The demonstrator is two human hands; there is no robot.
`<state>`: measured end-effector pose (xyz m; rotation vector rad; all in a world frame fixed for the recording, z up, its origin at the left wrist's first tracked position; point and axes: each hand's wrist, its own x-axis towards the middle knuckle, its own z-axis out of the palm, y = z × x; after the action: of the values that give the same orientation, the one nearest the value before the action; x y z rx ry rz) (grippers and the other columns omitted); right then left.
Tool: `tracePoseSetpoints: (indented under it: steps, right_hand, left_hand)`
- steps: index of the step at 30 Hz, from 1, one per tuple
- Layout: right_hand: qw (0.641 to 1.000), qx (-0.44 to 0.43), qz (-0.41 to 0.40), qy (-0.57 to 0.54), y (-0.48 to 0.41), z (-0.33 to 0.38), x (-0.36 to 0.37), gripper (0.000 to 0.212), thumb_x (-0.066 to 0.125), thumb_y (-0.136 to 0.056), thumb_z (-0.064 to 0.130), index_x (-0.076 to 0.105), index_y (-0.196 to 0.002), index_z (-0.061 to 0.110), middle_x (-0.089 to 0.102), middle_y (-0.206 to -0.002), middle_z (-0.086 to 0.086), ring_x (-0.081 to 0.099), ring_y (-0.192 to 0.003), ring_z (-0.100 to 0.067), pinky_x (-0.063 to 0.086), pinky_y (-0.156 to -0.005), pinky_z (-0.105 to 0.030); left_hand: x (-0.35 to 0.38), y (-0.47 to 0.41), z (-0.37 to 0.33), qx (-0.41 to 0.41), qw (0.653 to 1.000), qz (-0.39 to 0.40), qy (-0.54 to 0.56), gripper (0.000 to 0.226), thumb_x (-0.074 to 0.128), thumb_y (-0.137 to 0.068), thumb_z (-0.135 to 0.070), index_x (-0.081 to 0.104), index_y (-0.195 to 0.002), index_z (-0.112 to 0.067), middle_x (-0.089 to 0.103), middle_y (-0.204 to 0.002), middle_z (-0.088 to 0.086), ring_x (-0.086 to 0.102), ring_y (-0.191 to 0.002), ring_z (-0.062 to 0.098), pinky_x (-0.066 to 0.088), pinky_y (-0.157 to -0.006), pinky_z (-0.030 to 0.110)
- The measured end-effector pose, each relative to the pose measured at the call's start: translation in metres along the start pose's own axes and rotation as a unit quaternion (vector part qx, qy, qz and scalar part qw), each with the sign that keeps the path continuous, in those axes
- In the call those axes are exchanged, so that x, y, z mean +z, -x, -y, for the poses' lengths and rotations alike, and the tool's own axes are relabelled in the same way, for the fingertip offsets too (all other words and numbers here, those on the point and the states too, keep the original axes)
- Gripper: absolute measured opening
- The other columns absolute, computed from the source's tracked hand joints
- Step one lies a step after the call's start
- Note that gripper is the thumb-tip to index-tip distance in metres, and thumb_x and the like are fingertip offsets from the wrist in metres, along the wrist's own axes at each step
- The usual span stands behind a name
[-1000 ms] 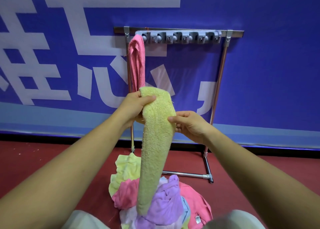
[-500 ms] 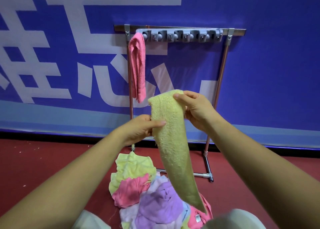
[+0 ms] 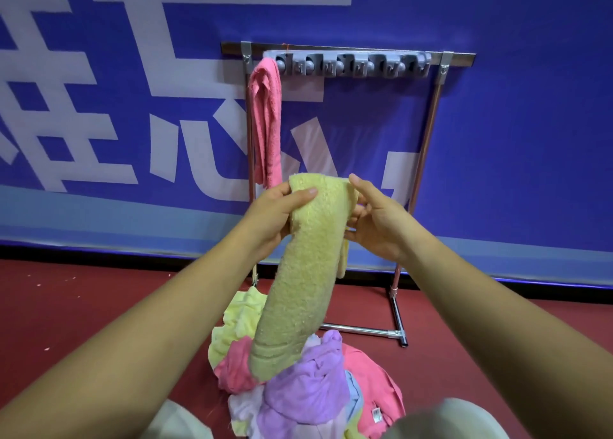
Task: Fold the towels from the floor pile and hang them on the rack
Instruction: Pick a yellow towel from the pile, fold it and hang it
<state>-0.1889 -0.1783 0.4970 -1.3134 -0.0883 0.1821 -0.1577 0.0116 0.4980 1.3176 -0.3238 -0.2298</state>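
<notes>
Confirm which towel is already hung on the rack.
The pink towel at the rack's left end; the yellow towel is being held, others lie in the floor pile.

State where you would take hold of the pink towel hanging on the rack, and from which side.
Probably pinch the pink towel near its top, just under the rack bar, coming from the front: it hangs as a narrow folded strip, with the wall behind and a post beside it.

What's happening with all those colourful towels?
A person holds a yellow towel up by its top end with the left hand and the right hand, in front of the rack. One pink towel already hangs at the rack's left end. A pile of towels lies on the red floor below.
</notes>
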Motion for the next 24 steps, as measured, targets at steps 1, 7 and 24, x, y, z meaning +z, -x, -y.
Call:
tracePoseSetpoints:
  steps: [1, 7, 24]
  right_hand:
    - [1.000, 0.008, 0.017, 0.012, 0.001, -0.004, 0.000, 0.043, 0.053, -0.100, 0.045, 0.067, -0.117, 0.008, 0.073, -0.082, -0.002, 0.068, -0.088, -0.020, 0.049, -0.098, -0.042]
    - [0.999, -0.010, -0.011, 0.052, 0.001, -0.012, 0.000, 0.021, 0.067, -0.093, 0.014, 0.070, -0.106, -0.002, 0.070, -0.108, -0.020, 0.063, -0.098, -0.031, 0.048, -0.093, -0.045]
    - [0.991, -0.017, -0.128, 0.025, 0.003, -0.007, -0.007, 0.011, 0.074, -0.088, 0.012, 0.076, -0.098, 0.006, 0.075, -0.097, -0.013, 0.069, -0.090, -0.026, 0.055, -0.093, -0.043]
  left_hand:
    - [-0.001, -0.002, -0.003, -0.001, 1.000, 0.000, 0.008, 0.022, 0.063, -0.094, -0.011, 0.068, -0.115, -0.009, 0.075, -0.101, 0.009, 0.072, -0.089, 0.020, 0.057, -0.082, 0.033]
    - [-0.010, -0.007, -0.006, -0.027, 0.998, -0.026, 0.041, 0.029, 0.060, -0.093, -0.005, 0.064, -0.121, 0.003, 0.071, -0.110, 0.019, 0.070, -0.097, 0.026, 0.060, -0.083, 0.033]
    - [-0.008, 0.002, 0.029, -0.035, 0.998, 0.014, 0.053, 0.020, 0.058, -0.095, -0.004, 0.069, -0.111, 0.001, 0.075, -0.098, 0.013, 0.072, -0.088, 0.019, 0.059, -0.080, 0.029]
